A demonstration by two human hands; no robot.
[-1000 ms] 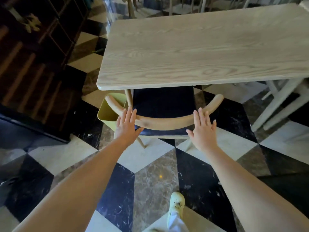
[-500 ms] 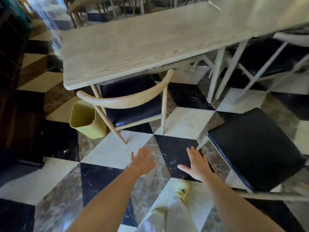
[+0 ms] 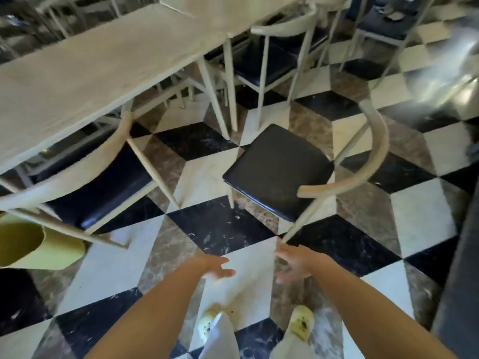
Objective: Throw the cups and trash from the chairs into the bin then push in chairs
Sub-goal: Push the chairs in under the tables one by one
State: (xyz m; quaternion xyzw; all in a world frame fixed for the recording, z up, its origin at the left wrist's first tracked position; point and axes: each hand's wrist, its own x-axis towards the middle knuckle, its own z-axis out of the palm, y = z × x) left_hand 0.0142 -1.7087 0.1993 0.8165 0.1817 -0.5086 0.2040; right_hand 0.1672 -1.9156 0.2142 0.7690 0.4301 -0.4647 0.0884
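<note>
A wooden chair with a black seat [image 3: 278, 171] stands pulled out from the long pale table [image 3: 85, 71], its curved backrest [image 3: 368, 161] toward the right. A second chair [image 3: 98, 187] sits tucked under the table at the left. The yellow-green bin [image 3: 39, 243] stands on the floor at the far left. My left hand [image 3: 216, 266] and my right hand [image 3: 298, 263] hang open and empty over the floor, just short of the pulled-out chair's near leg. The chair's seat is bare.
The floor is checkered black, white and brown marble. More chairs [image 3: 274, 55] stand at a further table behind. A dark counter edge [image 3: 458, 281] runs along the right. My two yellow shoes [image 3: 300, 322] are at the bottom.
My hands left the backrest of the tucked-in chair. My view swung right, bringing the pulled-out chair to the centre, and both hands now reach toward it.
</note>
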